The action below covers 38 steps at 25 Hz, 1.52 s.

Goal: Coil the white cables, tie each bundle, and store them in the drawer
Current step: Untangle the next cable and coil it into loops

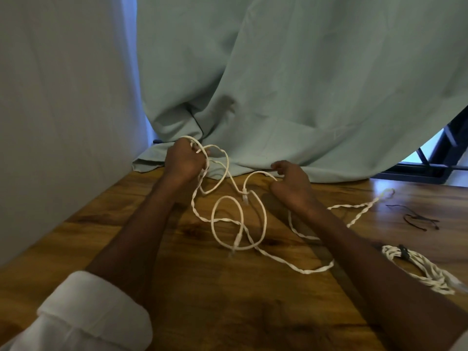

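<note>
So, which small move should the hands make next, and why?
Probably the right hand should carry its pinched stretch of loose white cable to the left hand, adding one loop; the left already grips loops, while much cable lies tangled on the table.

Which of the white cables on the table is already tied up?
The coiled bundle at the table's right edge: a dark tie wraps it. The loose cable in the middle lies in open loops, gripped by the left hand and right hand.

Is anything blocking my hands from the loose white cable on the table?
No. The left hand already grips loops of the loose white cable, and the right hand pinches it further along.
</note>
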Motion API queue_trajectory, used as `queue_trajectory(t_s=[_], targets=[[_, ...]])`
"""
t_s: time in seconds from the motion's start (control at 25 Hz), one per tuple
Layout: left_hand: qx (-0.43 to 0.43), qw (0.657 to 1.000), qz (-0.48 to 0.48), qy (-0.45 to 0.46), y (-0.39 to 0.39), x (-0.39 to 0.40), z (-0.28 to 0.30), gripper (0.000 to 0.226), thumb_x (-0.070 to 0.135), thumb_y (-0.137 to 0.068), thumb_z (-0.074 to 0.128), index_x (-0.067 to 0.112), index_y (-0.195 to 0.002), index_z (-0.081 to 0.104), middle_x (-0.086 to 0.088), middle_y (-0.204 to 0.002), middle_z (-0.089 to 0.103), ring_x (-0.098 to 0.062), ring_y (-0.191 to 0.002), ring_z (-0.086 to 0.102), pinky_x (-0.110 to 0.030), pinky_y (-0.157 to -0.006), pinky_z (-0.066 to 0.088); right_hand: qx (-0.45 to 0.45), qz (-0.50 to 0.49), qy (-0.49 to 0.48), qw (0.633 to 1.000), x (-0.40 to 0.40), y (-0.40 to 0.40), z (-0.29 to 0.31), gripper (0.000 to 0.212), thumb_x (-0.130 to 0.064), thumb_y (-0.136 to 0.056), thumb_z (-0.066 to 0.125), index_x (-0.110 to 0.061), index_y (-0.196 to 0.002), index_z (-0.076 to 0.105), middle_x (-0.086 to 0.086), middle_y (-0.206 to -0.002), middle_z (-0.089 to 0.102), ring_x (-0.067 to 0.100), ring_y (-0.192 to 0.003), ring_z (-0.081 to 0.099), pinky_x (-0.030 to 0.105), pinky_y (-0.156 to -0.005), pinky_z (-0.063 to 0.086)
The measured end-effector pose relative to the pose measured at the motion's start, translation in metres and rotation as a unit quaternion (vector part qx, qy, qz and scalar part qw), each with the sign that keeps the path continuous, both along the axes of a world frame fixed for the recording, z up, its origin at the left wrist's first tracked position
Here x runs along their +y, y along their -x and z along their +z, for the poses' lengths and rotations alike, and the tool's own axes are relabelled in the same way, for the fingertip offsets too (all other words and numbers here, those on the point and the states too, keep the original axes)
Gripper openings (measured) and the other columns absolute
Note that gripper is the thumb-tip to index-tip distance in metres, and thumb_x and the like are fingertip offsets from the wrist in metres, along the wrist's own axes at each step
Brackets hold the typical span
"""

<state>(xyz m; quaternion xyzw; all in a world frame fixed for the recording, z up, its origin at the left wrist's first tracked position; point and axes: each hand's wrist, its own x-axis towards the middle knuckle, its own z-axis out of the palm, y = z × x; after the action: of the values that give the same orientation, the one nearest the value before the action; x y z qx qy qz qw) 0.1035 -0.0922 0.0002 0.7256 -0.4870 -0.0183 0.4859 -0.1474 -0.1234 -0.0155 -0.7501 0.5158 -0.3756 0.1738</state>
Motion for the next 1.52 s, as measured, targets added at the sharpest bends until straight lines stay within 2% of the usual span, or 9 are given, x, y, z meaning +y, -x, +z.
queue_trajectory(t_s=[0.12,0.28,0.52,0.72,0.92,1.12,1.28,1.4,1.52], targets=[[0.11,0.99,-0.048,0.079,-0.001,0.002,0.013,0.013,0.014,-0.089,0.074,0.011,-0.078,0.067,-0.003,-0.076,0.066,-0.022,-0.079,0.071,-0.026,-0.063,0.048,-0.069,0.122,0.013,0.99,0.015,-0.01,0.015,0.032,-0.039,-0.098,0.068,-0.024,-0.127,0.069,-0.005,-0.117,0.07,0.007,-0.103,0.067,0.016,-0.077,0.051],[0.272,0.948,-0.093,0.137,0.005,0.014,0.028,0.014,0.014,-0.095,0.067,0.016,-0.081,0.065,0.004,-0.058,0.055,-0.008,-0.045,0.047,-0.023,-0.048,0.037,0.202,0.099,0.087,0.971,0.019,-0.012,0.0,0.047,-0.038,-0.093,0.072,-0.029,-0.137,0.059,0.001,-0.132,0.059,0.022,-0.122,0.058,0.042,-0.097,0.052],[0.5,0.832,-0.212,0.115,0.0,0.009,0.018,0.027,0.015,-0.101,0.048,0.02,-0.075,0.053,0.006,-0.051,0.037,-0.007,-0.036,0.024,-0.025,-0.049,0.025,0.17,0.087,0.045,0.981,0.0,0.001,-0.001,0.066,-0.049,-0.085,0.079,-0.031,-0.143,0.054,0.008,-0.144,0.051,0.03,-0.136,0.046,0.047,-0.111,0.044],[0.472,0.858,-0.174,0.103,0.007,0.004,0.015,0.029,0.03,-0.095,0.069,0.023,-0.07,0.056,0.002,-0.055,0.04,-0.01,-0.038,0.028,-0.024,-0.048,0.025,-0.053,0.202,0.183,0.961,0.032,-0.017,0.022,0.027,-0.035,-0.095,0.072,-0.029,-0.122,0.073,-0.01,-0.124,0.067,0.01,-0.117,0.06,0.028,-0.094,0.048],[0.407,0.888,-0.183,0.114,0.016,0.002,0.017,0.051,0.064,-0.07,0.082,0.023,-0.076,0.052,0.0,-0.057,0.039,-0.013,-0.043,0.031,-0.025,-0.045,0.026,0.138,0.286,-0.035,0.948,0.038,-0.013,0.023,0.025,-0.038,-0.087,0.082,-0.029,-0.11,0.078,-0.017,-0.096,0.076,-0.001,-0.093,0.07,0.028,-0.088,0.057],[0.069,0.957,-0.275,0.055,0.027,0.0,0.017,0.049,0.055,-0.082,0.082,0.015,-0.073,0.056,0.009,-0.052,0.044,-0.006,-0.047,0.041,-0.022,-0.048,0.034,-0.236,0.114,-0.031,0.965,0.014,-0.006,0.023,0.019,0.004,-0.095,0.064,-0.008,-0.096,0.078,0.008,-0.075,0.072,0.011,-0.05,0.06,0.022,-0.047,0.047],[-0.071,0.949,-0.308,-0.012,0.029,-0.002,0.01,0.055,0.062,-0.071,0.087,0.019,-0.067,0.054,0.011,-0.054,0.049,-0.004,-0.052,0.046,-0.031,-0.051,0.037,-0.55,0.181,-0.273,0.769,0.002,0.012,0.04,0.014,0.004,-0.102,0.051,-0.002,-0.103,0.064,0.011,-0.08,0.058,0.008,-0.047,0.052,0.016,-0.039,0.045],[-0.024,0.936,-0.343,-0.073,0.036,0.011,0.009,0.06,0.064,-0.058,0.09,0.02,-0.094,0.072,0.0,-0.082,0.076,-0.01,-0.074,0.069,-0.044,-0.072,0.059,-0.713,0.238,-0.318,0.577,-0.006,0.012,0.041,0.014,0.006,-0.097,0.056,0.001,-0.103,0.067,0.017,-0.093,0.066,0.023,-0.089,0.068,0.032,-0.078,0.064],[0.004,0.919,-0.386,-0.078,0.048,0.018,0.015,0.059,0.058,-0.058,0.093,0.018,-0.097,0.075,-0.001,-0.082,0.076,-0.012,-0.075,0.067,-0.039,-0.075,0.054,-0.613,0.258,-0.262,0.7,-0.006,0.005,0.03,0.03,0.012,-0.089,0.056,-0.005,-0.111,0.069,0.014,-0.103,0.072,0.025,-0.104,0.07,0.03,-0.089,0.063]])
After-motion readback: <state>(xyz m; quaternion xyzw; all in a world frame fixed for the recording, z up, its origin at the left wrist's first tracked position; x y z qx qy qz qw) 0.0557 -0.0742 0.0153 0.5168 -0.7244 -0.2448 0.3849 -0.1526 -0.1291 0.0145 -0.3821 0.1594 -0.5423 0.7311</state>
